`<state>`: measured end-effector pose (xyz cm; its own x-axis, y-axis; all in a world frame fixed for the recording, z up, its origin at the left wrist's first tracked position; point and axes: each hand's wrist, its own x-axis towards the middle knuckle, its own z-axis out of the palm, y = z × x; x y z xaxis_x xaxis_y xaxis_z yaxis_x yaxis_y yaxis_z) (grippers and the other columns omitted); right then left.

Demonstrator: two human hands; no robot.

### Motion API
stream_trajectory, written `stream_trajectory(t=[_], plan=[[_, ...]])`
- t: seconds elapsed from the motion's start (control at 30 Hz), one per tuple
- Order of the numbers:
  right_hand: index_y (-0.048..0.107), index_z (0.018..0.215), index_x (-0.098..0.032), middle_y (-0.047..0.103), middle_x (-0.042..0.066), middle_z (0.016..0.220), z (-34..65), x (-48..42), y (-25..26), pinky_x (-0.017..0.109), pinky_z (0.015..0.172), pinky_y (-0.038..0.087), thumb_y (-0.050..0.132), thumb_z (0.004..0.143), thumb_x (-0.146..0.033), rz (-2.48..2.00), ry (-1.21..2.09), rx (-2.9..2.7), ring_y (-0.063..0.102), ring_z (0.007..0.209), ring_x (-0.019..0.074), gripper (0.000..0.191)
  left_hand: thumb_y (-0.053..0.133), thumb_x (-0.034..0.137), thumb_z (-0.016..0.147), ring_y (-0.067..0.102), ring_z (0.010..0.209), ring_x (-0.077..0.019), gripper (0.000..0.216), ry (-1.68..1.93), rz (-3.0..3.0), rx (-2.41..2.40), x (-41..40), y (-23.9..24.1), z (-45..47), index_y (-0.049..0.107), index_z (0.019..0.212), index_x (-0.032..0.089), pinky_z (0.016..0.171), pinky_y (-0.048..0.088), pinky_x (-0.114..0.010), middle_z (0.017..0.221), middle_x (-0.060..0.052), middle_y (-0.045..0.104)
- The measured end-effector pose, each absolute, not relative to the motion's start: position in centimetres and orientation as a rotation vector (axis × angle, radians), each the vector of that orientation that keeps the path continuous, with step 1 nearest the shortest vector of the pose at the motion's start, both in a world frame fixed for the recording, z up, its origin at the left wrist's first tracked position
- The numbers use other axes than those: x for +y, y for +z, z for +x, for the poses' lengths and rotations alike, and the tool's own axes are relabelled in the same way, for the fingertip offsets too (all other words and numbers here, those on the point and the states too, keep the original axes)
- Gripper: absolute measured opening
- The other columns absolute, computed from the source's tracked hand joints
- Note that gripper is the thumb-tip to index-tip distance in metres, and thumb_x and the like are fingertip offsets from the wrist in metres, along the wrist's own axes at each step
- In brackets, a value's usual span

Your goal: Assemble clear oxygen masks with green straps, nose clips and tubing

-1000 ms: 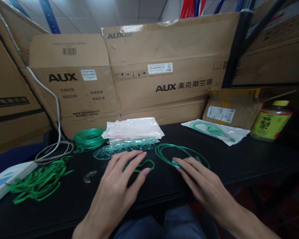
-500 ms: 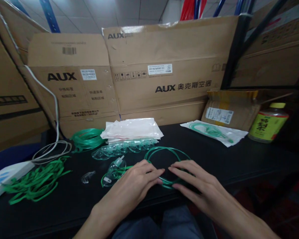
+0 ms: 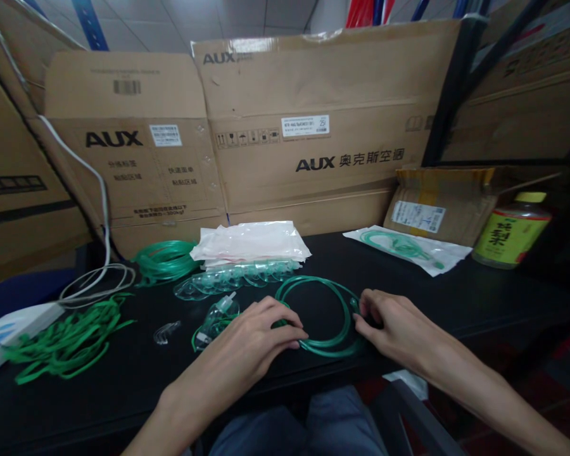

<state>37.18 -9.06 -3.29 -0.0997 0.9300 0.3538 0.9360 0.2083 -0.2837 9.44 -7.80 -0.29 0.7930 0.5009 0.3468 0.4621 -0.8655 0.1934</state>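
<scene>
Left hand [image 3: 251, 335]: forearm enters from lower left and the palm faces down. Fingers are bent, with their tips laid on the near-left arc of a coil of thin green plastic tubing [image 3: 335, 290]. The thumb is tucked beneath the hand, so I cannot tell whether this grip closes round the tube or only presses on it.

Right hand [image 3: 392, 326]: forearm enters from lower right, wrist low over the black surface [image 3: 479, 297]. Knuckles are up and the fingers curl in toward the coil's right rim. The grip is narrow and appears pinched on the tubing there, thumb against forefinger.

The coil lies flat on the surface between the two hands, near the front edge. Several loops are stacked into one ring. The ring reads as an oval, long axis running left to right, open centre facing up.

Around it:
- A single clear plastic mask with green strap [image 3: 216, 316] sits just beside the left hand, on its left.
- A row of nested clear masks [image 3: 232, 278] lies behind it, with a stack of white plastic bags [image 3: 249, 244] touching its far side.
- A heap of flat green elastic bands [image 3: 61, 342] lies well apart at far left.
- A sealed white pouch holding a green mask [image 3: 408, 250] lies at back right, near a yellow-lidded jar with a green label [image 3: 510, 231].
</scene>
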Motion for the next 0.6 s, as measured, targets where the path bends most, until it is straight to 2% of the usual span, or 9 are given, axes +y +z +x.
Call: stream_trajectory(t=[0.2, 0.33, 0.6], plan=[[0.055, 0.073, -0.022, 0.058, -0.001, 0.063, 37.7, -8.4, -3.1, 0.028, 0.056, 0.034, 0.059, 0.080, -0.024, -1.813, 0.100, -1.997, 0.053, 0.056, 0.0166, 0.008, 0.054, 0.008, 0.097, 0.059, 0.107, -0.0203, 0.033, 0.499, 3.007, 0.859, -7.3, 0.2, 8.6, 0.067, 0.121, 0.027, 0.091, 0.054, -0.036, 0.122, -0.003, 0.065], [0.054, 0.071, -0.022, 0.055, -0.002, 0.060, 38.0, -7.9, -2.8, 0.029, 0.056, 0.035, 0.059, 0.077, -0.022, -1.825, 0.027, -1.888, 0.051, 0.053, 0.0159, 0.007, 0.049, 0.006, 0.098, 0.061, 0.106, -0.0198, 0.036, 0.505, 3.033, 0.941, -6.8, 0.2, 8.3, 0.067, 0.121, 0.026, 0.091, 0.055, -0.035, 0.122, -0.005, 0.064], [0.059, 0.083, -0.019, 0.058, 0.004, 0.087, 38.9, -7.3, -2.9, 0.031, 0.070, 0.043, 0.058, 0.081, -0.023, -1.714, -0.022, -1.996, 0.059, 0.073, 0.0180, 0.005, 0.048, 0.005, 0.096, 0.066, 0.107, -0.0198, 0.037, 0.641, 2.974, 1.051, -5.0, 0.3, 9.0, 0.075, 0.110, 0.026, 0.091, 0.057, -0.034, 0.123, -0.006, 0.064]])
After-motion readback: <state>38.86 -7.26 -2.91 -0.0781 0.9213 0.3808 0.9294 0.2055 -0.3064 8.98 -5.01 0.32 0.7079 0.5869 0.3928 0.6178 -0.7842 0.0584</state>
